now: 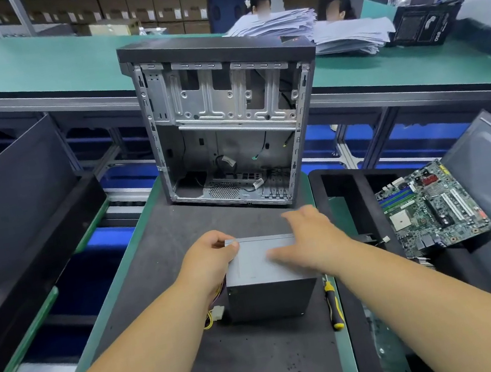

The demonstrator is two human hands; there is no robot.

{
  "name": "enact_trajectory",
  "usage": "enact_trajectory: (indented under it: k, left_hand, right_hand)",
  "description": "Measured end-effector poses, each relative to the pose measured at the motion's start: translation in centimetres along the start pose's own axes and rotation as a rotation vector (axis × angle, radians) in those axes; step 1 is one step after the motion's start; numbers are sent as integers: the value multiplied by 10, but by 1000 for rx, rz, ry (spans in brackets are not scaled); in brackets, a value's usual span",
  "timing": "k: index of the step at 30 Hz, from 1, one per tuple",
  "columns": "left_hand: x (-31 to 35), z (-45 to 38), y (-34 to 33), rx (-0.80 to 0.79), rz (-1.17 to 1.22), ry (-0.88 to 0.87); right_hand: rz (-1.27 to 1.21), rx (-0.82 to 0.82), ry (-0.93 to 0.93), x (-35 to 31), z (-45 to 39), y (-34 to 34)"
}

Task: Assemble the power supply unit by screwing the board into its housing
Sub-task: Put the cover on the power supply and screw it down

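Step in hand, as judged: positioning the power supply unit [266,275] ahead of fitting — no screw has been driven, and the yellow-and-black screwdriver [333,304] lies untouched at the right edge of the black mat [252,365], just beside the unit. The unit rests near the middle of the mat, its wire bundle and white connector [219,312] trailing from its left side. The open computer case [226,123] stands upright at the mat's far edge, well apart from the unit, interior facing the worker. Left hand [209,257]: fingers curled round the unit's far left corner, thumb pressed on the top face — a firm hold. Right hand [309,240]: fingers spread and fairly straight, lying flat across the top face toward its right edge; blurred, so contact at the fingertips cannot be confirmed. A circuit board [432,208] lies in the black tray [346,187] off the mat's right edge. Next move, as judged: both hands must secure the unit, lift it and carry it to the case before the screwdriver is needed.
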State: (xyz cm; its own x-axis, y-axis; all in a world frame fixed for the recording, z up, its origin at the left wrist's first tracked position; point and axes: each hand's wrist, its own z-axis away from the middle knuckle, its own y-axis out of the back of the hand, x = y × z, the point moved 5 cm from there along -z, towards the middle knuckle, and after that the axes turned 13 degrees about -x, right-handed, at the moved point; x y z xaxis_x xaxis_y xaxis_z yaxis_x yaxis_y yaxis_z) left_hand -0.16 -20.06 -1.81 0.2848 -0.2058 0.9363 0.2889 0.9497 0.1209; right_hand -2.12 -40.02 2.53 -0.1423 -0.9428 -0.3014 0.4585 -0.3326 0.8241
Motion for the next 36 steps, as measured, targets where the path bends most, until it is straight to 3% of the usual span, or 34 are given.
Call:
enact_trajectory:
  k: [2, 4, 9, 13, 17, 22, 31, 36]
  left_hand:
    - [0, 0, 0, -11, 11, -8]
    - [0, -1, 0, -30, 43, -3]
    - [-2, 7, 6, -167, 185, 26]
    - [-4, 20, 24, -155, -136, 24]
    - [8, 36, 11, -279, -297, -144]
    - [35, 41, 8, -174, -438, -324]
    - [70, 74, -8, 60, -946, -750]
    - [75, 70, -8, 34, -849, -751]
  right_hand:
    - [207, -100, 181, -28, 0, -16]
    - [347, -138, 246, -43, -2, -31]
    - [367, -15, 261, -49, -3, -24]
    - [288, 20, 260, -41, 5, -19]
    - [111, 68, 213, -28, 13, -11]
    - [-68, 111, 193, -19, 21, -2]
    - [-180, 215, 189, -6, 36, 7]
    - [-350, 211, 179, 3, 38, 8]
